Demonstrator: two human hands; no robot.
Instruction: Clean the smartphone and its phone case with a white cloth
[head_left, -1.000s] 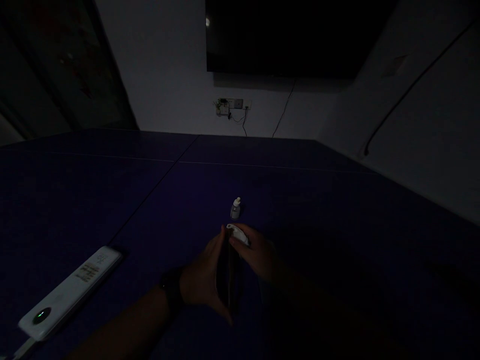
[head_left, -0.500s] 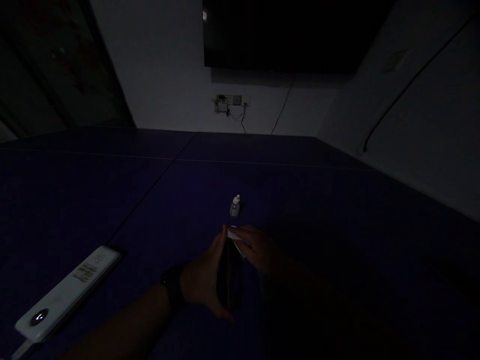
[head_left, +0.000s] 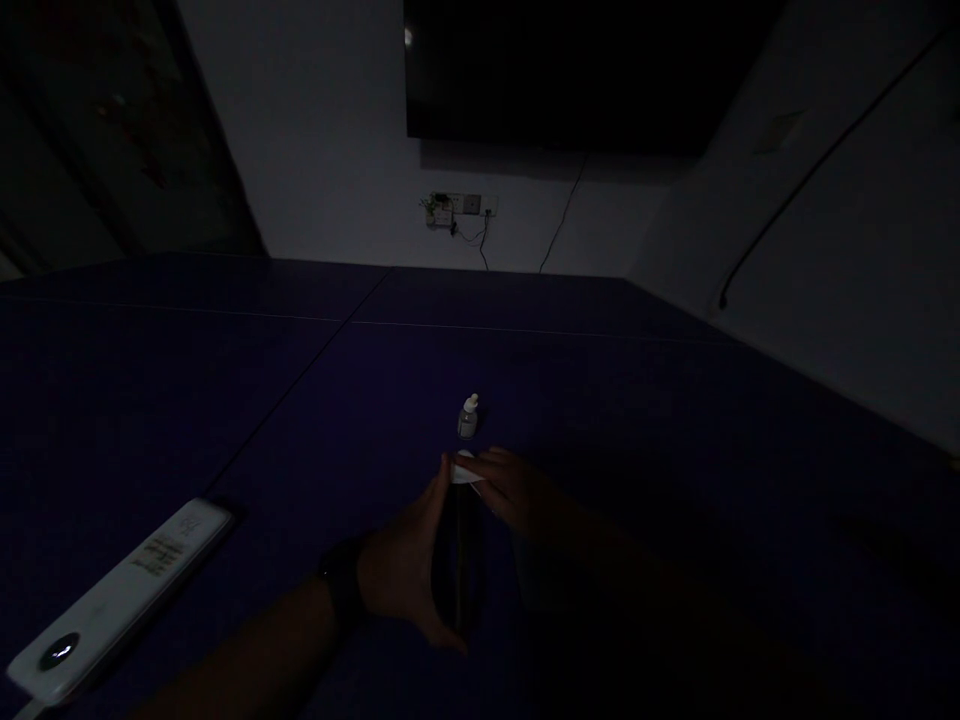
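My left hand [head_left: 401, 565], with a dark watch [head_left: 343, 580] on its wrist, grips a dark thin flat object [head_left: 460, 560] between thumb and fingers. The object stands nearly edge-on to me, and the dimness hides its kind. My right hand [head_left: 511, 490] is closed on a small white cloth or wipe [head_left: 466, 472], pressed at the object's far end close to my left fingertips. Just beyond both hands stands a small bottle [head_left: 466, 424] with a white cap and a pale label.
A long white device [head_left: 124, 600] with a dark round spot and a cord lies at the left on the dark blue tabletop [head_left: 300, 430]. Wall sockets [head_left: 469, 205] with cables and a large black screen [head_left: 585, 70] are on the far wall.
The white cloth shows more broadly, and my right fingers have shifted slightly over it. My left hand keeps its grip on the dark flat object. The view has shifted a little.
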